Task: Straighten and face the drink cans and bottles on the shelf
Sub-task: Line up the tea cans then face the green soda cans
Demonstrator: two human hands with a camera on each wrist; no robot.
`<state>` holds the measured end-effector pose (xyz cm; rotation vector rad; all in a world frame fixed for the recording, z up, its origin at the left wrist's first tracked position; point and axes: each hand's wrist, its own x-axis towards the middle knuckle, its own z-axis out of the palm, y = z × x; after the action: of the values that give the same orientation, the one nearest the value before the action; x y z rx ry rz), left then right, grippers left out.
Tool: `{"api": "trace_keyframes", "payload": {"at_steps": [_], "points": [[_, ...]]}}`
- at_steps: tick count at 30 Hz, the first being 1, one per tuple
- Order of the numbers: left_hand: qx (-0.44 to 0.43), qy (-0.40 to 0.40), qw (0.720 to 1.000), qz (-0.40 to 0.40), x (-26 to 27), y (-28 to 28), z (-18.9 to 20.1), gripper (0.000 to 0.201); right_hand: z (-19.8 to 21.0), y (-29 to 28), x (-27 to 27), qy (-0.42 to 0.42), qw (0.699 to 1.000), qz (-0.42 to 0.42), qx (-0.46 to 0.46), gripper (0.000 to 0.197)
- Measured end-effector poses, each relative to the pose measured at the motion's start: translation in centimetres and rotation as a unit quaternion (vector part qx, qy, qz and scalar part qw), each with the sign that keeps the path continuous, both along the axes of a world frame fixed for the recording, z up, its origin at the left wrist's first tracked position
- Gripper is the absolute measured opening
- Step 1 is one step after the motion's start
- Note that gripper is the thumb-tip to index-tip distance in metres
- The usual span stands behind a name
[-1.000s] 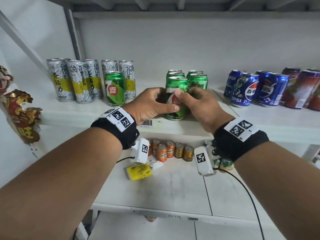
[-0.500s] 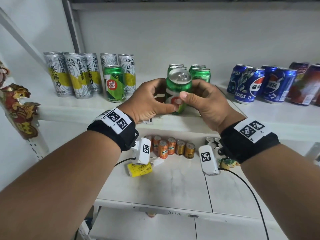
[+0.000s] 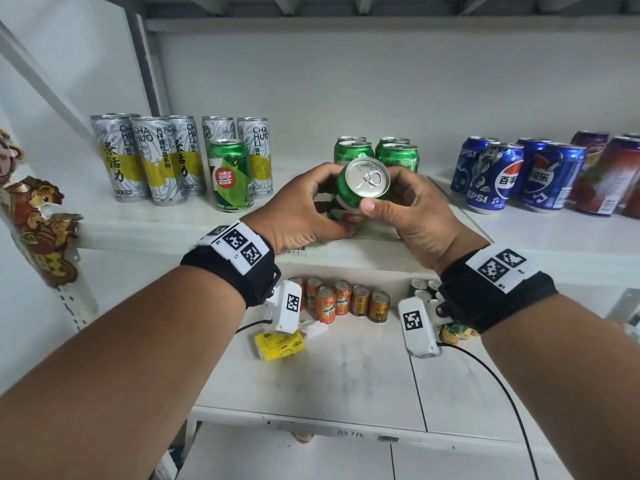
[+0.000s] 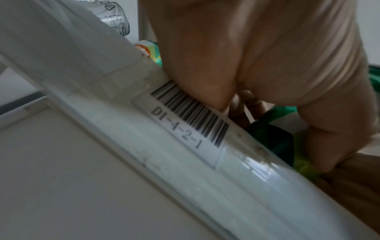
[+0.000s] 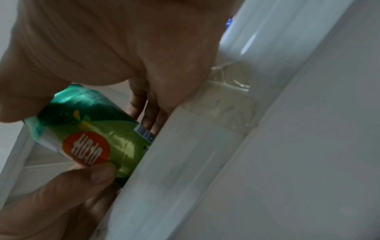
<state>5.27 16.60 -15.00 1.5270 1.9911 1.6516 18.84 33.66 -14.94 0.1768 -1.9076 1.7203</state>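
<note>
Green can is tilted top-forward, just in front of the four upright green cans on the shelf. Left hand and right hand both curl around it, thumbs on its front; silver cans stand left of that group, blue cans right

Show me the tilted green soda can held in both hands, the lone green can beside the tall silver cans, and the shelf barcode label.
tilted green soda can [image 3: 367, 177]: head view, silver lid.
lone green can [image 3: 231, 180]: head view, red logo.
shelf barcode label [image 4: 190, 124]: left wrist view, its bars.
</note>
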Motion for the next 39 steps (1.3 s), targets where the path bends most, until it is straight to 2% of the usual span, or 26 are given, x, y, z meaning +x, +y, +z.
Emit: {"api": "trace_keyframes", "payload": {"at_steps": [2, 5, 12, 14, 21, 26, 29, 33, 37, 39], "points": [[0.001, 0.002, 1.000, -0.004, -0.1, 0.0, -0.1, 0.072, 0.0, -0.1, 0.1, 0.004, 1.000, 0.007, -0.005, 0.068], [-0.004, 0.033, 0.999, 0.005, -0.2, 0.0, -0.1, 0.073, 0.0, -0.2, 0.0, 0.008, 1.000, 0.018, -0.021, 0.063], [0.013, 0.006, 0.999, -0.029, -0.3, 0.2, -0.3, 0.073, -0.1, -0.3, -0.5, 0.005, 0.999, 0.000, -0.037, 0.027], [0.010, 0.001, 1.000, -0.029, -0.4, 0.3, -0.3, 0.073, 0.0, -0.4, -0.5, 0.005, 0.999, -0.004, -0.033, 0.023], [0.017, -0.060, 0.998, -0.022, -1.0, -0.3, -0.2, 0.068, 0.3, -0.2, -0.1, 0.002, 0.998, 0.024, -0.057, 0.054], [0.041, -0.125, 0.991, -0.037, -0.7, -0.2, -0.2, 0.067, 0.5, -0.2, -0.1, -0.010, 0.997, 0.045, -0.060, 0.041], [0.055, -0.152, 0.985, -0.054, -0.6, 0.0, -0.1, 0.054, 0.5, -0.1, -0.3, -0.006, 0.997, 0.052, -0.064, 0.031], [0.029, -0.120, 0.991, -0.050, -0.2, 0.1, -0.2, 0.047, 0.5, 0.0, -0.6, -0.022, 0.995, 0.047, -0.087, 0.033], [-0.030, -0.042, 0.998, -0.035, 0.2, 0.1, 0.0, 0.060, 0.8, -0.5, -0.8, -0.043, 0.996, 0.008, -0.077, 0.049], [-0.034, -0.029, 0.999, -0.024, 0.3, 0.2, 0.1, 0.061, 0.8, -0.7, -0.8, -0.042, 0.997, 0.010, -0.064, 0.048]]}}
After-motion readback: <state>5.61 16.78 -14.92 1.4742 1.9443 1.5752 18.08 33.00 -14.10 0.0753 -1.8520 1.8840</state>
